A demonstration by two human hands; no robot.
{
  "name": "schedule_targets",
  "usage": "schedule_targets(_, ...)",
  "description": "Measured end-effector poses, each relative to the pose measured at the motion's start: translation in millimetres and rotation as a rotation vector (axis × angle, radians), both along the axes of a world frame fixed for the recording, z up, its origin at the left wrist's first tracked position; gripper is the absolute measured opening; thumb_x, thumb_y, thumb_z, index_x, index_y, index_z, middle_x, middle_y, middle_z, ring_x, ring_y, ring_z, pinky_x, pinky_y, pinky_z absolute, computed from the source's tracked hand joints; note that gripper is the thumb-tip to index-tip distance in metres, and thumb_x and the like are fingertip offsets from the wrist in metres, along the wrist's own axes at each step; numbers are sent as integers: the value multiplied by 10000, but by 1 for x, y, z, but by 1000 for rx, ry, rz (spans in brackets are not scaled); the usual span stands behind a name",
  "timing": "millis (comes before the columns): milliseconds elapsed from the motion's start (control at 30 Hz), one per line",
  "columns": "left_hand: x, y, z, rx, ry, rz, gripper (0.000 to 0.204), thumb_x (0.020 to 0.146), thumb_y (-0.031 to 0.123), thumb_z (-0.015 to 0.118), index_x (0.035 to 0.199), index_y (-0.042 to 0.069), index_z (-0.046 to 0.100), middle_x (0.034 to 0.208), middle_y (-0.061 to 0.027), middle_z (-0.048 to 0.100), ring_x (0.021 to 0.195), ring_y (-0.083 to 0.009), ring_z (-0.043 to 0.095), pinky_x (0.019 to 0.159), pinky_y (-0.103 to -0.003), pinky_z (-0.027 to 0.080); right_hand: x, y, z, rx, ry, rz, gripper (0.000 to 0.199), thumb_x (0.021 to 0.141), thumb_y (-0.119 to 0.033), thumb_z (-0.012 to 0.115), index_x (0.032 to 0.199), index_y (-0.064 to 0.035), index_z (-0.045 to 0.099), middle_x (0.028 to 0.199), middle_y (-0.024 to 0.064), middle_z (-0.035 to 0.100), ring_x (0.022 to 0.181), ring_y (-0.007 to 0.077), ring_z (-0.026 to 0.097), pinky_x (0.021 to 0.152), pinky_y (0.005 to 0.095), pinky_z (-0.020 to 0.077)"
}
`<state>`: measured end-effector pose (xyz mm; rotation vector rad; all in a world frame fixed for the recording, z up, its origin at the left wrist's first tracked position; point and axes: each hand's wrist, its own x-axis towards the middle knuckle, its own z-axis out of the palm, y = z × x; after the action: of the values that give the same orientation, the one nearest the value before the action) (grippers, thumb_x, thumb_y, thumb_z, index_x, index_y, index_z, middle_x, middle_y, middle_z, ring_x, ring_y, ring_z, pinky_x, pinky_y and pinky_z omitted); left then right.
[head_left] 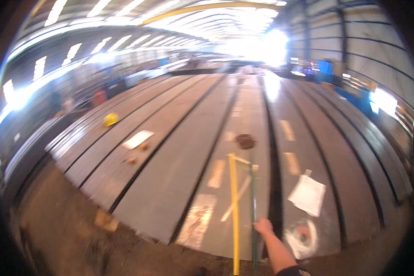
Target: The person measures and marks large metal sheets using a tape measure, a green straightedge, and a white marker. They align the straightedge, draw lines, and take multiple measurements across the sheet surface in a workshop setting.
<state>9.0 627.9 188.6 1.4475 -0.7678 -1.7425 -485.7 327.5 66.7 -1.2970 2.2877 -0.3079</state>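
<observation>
yellow, straight and flat-looking, one long bar reaches from the lower edge of the view out over a platform of broad, smooth, metallic-looking slabs split by dark grooves. just right of the yellow bar runs a slim green bar, and a short pale crosspiece spans the gap near the yellow bar's far end. a thin pale strip slants across behind the yellow bar; whether it is joined to the bars i cannot tell. right of the yellow bar, the bare right hand is closed, its bunched fingers pinching the green bar's edge, though blur hides their exact placing. how the left hand stands i cannot tell.

just beyond the yellow bar's far end sits a dark brown, rough-looking disc. near its left side shows a bright, mottled rectangular patch. to its right lie a round, glossy, clear-wrapped roll with a reddish middle and, farther out, a white, four-cornered sheet. well left of the yellow bar are a flat white paper, two small orange objects and, farthest off, a domed yellow hard hat.
</observation>
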Motion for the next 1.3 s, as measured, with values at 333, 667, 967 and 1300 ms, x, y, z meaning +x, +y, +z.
schedule_targets(333,78,194,-153,773,-478,349,386,1006,330,593,1188,-9,629,1073,-139,694,1014,-264,645,820,-399,515,-2,32,-29,-216,50,13,398,870,-351,678,999,26,693,997,262,705,980,433,674,847,496,524)
schedule_targets(667,169,17,-252,635,-514,169,278,982,247,643,985,-25,702,894,-132,720,806,-276,695,662,-414,535,144,176,38,186,144,58,687,788,-494,804,1175,20,563,976,239,717,997,423,698,875,488,556)
schedule_targets(967,340,-160,-268,80,-504,-68,272,938,200,671,1049,-42,725,946,-156,743,831,-201,713,748,-361,588,242,137,9,50,35,-28,446,853,-270,660,1191,14,594,1024,281,706,1021,460,668,860,541,530)
schedule_targets(1300,237,-248,-80,-585,-286,-393,379,924,314,704,1138,2,689,1024,-119,712,890,-208,672,747,-366,557,322,236,126,-298,-793,-326,292,927,-99,610,1184,37,638,914,132,689,755,244,664,602,381,542)
